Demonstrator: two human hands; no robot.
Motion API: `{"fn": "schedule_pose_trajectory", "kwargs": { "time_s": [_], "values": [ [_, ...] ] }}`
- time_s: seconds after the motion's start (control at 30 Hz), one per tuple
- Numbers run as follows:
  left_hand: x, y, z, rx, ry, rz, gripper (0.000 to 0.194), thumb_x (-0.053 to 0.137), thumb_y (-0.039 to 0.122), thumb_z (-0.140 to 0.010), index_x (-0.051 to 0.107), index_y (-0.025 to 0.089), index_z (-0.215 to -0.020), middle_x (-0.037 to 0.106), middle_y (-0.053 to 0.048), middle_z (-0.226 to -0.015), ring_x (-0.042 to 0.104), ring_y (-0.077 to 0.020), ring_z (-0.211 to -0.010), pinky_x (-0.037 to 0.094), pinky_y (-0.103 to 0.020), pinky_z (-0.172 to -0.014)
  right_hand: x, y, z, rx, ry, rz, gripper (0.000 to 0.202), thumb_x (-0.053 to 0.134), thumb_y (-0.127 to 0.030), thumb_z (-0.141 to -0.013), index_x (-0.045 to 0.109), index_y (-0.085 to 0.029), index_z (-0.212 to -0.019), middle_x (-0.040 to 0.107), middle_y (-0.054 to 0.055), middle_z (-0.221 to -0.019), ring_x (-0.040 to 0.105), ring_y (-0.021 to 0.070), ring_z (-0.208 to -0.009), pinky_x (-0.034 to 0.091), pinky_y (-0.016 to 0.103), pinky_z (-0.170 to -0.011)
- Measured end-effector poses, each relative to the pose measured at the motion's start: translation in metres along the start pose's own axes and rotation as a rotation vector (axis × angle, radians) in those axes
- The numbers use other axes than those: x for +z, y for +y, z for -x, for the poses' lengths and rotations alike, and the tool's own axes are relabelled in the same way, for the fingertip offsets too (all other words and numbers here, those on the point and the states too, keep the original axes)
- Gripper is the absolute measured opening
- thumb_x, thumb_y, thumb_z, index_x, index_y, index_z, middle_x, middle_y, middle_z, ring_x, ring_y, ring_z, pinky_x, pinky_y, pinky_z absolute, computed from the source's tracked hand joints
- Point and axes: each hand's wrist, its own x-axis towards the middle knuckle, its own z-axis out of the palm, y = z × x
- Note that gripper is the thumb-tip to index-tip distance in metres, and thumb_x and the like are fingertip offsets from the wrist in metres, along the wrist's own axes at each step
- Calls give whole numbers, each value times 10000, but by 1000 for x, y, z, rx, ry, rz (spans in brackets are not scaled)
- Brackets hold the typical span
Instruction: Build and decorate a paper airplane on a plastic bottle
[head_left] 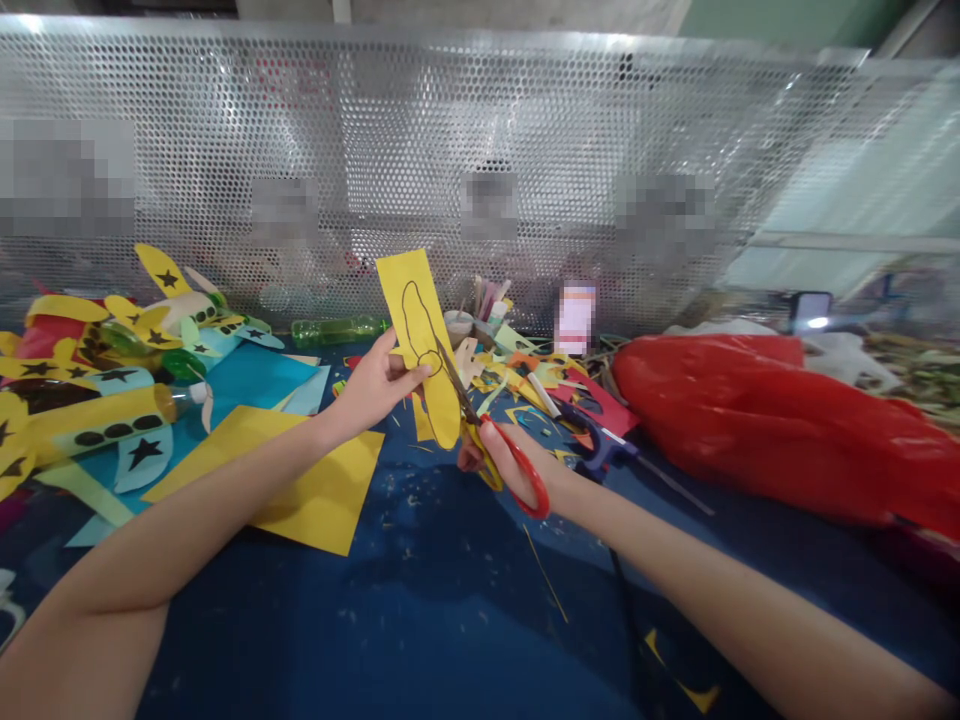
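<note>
Pinched in my left hand [380, 377] is a strip of yellow paper [409, 285], held up with a dark propeller-like outline drawn on it. Its lower end is cut round along the curve. My right hand [510, 455] is closed around scissors [534, 490] with one red and one yellow handle loop. Their blades lie along the right edge of the strip, near the small circle in the drawing. Below my left forearm lies a larger sheet of yellow paper [322, 500] on the blue table [360, 640].
Bottle airplanes with paper wings [112, 420] crowd the left, beside a green bottle [337, 330]. Paper scraps [517, 375] and a purple glue gun [604, 445] lie beyond my right hand. A red plastic bag [750, 430] fills the right side. A perforated metal panel [420, 150] stands behind.
</note>
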Motion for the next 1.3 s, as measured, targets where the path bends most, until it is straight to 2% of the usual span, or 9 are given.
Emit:
{"fn": "schedule_pose_trajectory", "kwargs": {
  "time_s": [0.2,0.33,0.47,0.6,0.87,1.3],
  "values": [
    [0,-1,1,14,8,-53,632,706,479,-804,446,156,-1282,755,-79,-903,723,-216,-731,595,-316,-665,-1,0,1,-25,10,6,812,140,-833,-842,594,-189,-645,671,105,-687,648,210,-678,529,336,-697],
    [1,0,1,20,5,-56,619,702,478,-808,453,163,-1279,755,-78,-927,729,-224,-778,594,-307,-669,0,4,-1,-24,16,5,790,136,-831,-844,551,-196,-620,640,95,-649,617,195,-644,521,327,-663],
    [0,-2,1,19,-2,-60,650,701,503,-805,446,168,-1299,754,-80,-938,732,-230,-795,594,-305,-665,3,7,-1,18,28,-75,700,172,-827,-846,423,-222,-600,507,27,-560,515,146,-533,511,296,-560],
    [0,-4,1,26,-9,-39,631,692,489,-821,442,179,-1310,755,-75,-949,732,-221,-791,595,-296,-662,5,4,1,80,13,-139,672,212,-862,-807,373,-235,-627,405,-19,-541,453,126,-456,516,301,-484],
    [1,0,1,15,0,-24,621,702,474,-811,447,167,-1287,758,-79,-944,734,-220,-777,598,-302,-671,2,0,4,-34,72,9,641,154,-780,-884,317,-241,-578,384,-19,-453,369,111,-415,356,261,-417],
    [2,2,2,7,3,1,594,697,416,-821,442,161,-1294,756,-96,-984,737,-251,-866,610,-326,-719,0,0,3,-102,136,97,612,181,-712,-930,336,-239,-574,381,-10,-471,332,121,-459,293,266,-429]
  ]
}}
